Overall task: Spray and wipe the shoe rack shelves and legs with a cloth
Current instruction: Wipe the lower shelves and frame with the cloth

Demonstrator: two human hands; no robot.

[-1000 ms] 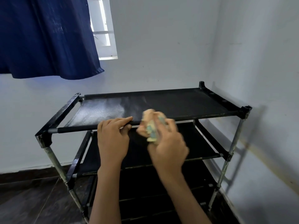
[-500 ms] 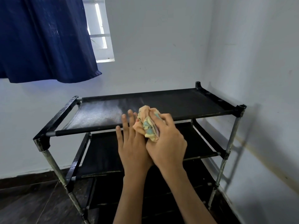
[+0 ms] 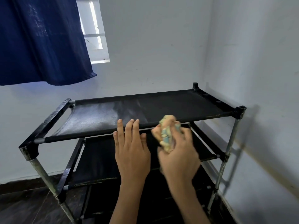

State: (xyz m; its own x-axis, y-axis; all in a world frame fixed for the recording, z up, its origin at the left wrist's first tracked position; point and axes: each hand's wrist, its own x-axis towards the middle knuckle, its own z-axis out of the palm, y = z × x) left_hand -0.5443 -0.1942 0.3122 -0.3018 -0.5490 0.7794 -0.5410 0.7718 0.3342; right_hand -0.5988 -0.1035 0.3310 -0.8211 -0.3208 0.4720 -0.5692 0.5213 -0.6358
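Head view: black shoe rack (image 3: 161,107) at frame centre, long axis left-right, right end close to the side wall (image 3: 258,78), left end open. Left hand (image 3: 131,152) flat, fingers straight over the top shelf's front rail. Right hand (image 3: 178,157) clutches a crumpled cloth (image 3: 166,135) just beside it, blurred.

Blue curtain (image 3: 42,41) over window (image 3: 95,38), dark floor (image 3: 24,207)

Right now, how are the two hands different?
The left hand has straight, spread fingers and holds nothing; the right hand is curled round a bunched cloth. The left hand looks sharp; the right hand looks blurred. The left hand's fingertips reach the front bar of the top shelf; the right hand is beside it. Both are bare and in front of the shoe rack.
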